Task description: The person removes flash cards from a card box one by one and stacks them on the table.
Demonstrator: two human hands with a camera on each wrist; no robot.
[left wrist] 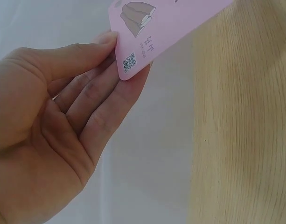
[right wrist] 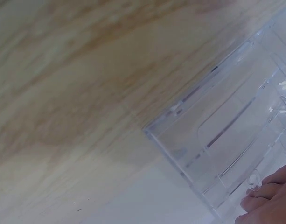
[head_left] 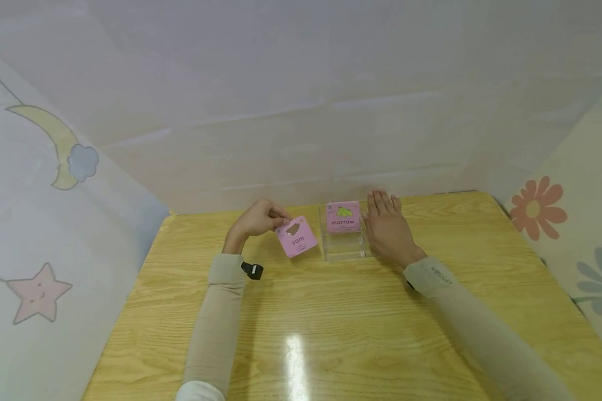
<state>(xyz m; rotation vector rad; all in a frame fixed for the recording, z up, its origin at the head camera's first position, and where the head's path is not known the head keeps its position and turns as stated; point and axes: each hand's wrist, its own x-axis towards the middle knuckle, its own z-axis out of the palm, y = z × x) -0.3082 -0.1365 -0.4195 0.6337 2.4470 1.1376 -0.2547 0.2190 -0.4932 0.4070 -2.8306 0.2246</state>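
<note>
A pink flashcard printed "yam" point(head_left: 297, 238) tilts above the table, its upper left corner pinched between the thumb and fingers of my left hand point(head_left: 261, 218). In the left wrist view the card point(left wrist: 168, 23) shows a brown yam picture and a QR code at the held corner. Just right of it stands a clear plastic holder point(head_left: 344, 245) with a pink "marrow" card point(head_left: 343, 217) upright in its back part. My right hand point(head_left: 388, 228) lies with straight fingers along the holder's right side. In the right wrist view only some fingertips point(right wrist: 268, 198) show at the holder's edge.
The wooden table point(head_left: 281, 312) runs back to a pale draped wall point(head_left: 281, 133). Side panels carry a moon point(head_left: 62, 139), a star point(head_left: 40, 294) and flowers point(head_left: 534, 209). A black strap buckle point(head_left: 253, 270) hangs at the left cuff.
</note>
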